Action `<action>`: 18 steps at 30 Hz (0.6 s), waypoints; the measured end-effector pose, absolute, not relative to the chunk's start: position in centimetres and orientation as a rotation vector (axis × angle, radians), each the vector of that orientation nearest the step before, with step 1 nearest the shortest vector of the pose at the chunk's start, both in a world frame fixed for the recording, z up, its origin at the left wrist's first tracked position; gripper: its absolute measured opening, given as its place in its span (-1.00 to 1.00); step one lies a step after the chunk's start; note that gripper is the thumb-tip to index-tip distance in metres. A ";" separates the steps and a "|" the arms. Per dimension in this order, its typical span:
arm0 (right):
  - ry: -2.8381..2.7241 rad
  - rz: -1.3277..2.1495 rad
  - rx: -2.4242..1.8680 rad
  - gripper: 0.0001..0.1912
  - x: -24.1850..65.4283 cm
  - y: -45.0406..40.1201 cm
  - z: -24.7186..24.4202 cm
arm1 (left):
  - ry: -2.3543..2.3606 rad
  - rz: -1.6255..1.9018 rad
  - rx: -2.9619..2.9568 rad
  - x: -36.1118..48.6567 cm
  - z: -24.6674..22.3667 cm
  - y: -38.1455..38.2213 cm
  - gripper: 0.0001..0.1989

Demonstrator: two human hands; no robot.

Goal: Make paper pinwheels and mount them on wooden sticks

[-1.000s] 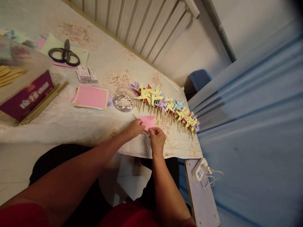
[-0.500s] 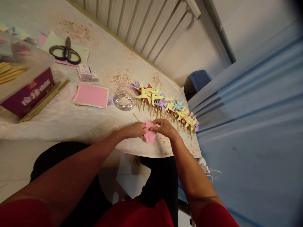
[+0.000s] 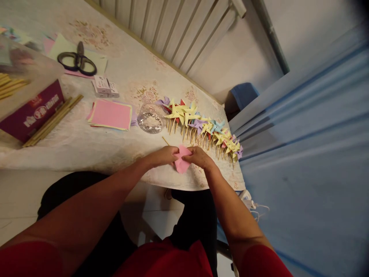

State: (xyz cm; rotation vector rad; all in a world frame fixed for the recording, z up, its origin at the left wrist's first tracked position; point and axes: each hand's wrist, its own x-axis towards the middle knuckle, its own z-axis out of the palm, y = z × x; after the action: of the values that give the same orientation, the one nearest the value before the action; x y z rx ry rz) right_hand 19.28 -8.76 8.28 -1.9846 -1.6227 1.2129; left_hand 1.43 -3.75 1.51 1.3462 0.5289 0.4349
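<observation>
In the head view, you've got the pink paper (image 3: 181,164) right between your two hands, above the near edge of the table (image 3: 115,154), its lower end pointing to six o'clock. Your left hand (image 3: 166,155) comes in from nine, thumb and fingers pinching the paper's side; the fingers behind it are partly hidden. Your right hand (image 3: 198,157) meets it from three, thumb pressed on the face and the index bent in at the edge, pinching too. A thin stick (image 3: 165,141) pokes out toward ten o'clock just past your left knuckles; whether you're gripping it, I can't tell. From the paper, the pinwheels (image 3: 198,125) run in a close row from twelve round to three, their sticks angled down toward you. At eleven sits the clear container (image 3: 150,123) of shiny bits, and out at ten there's the paper stack (image 3: 111,114), pink sheet on top. Farther along ten come the little boxes (image 3: 105,87), then the scissors (image 3: 77,61), handles apart, lying on loose sheets (image 3: 99,61). Over toward nine to ten, the purple-labelled tub (image 3: 34,111) has loose sticks (image 3: 53,122) lying alongside it.
</observation>
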 end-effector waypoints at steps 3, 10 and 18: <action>-1.422 1.198 -1.893 -0.79 19.8 -8.9 7.8 | 0.556 0.476 1.135 1.8 0.6 -3.4 -0.70; -0.998 1.052 -1.796 -0.71 19.3 -8.9 6.0 | 0.477 0.523 0.799 1.6 0.3 -3.5 -0.55; -0.889 1.144 -1.677 -0.69 18.3 -8.7 4.5 | 0.533 0.584 0.741 2.0 0.7 -3.9 -0.72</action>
State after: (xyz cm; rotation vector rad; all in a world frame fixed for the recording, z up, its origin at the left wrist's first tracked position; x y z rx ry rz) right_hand 18.30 -8.69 4.54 -1.6767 -0.8894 1.1437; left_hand 2.00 -3.92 0.65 0.7411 0.5329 0.5840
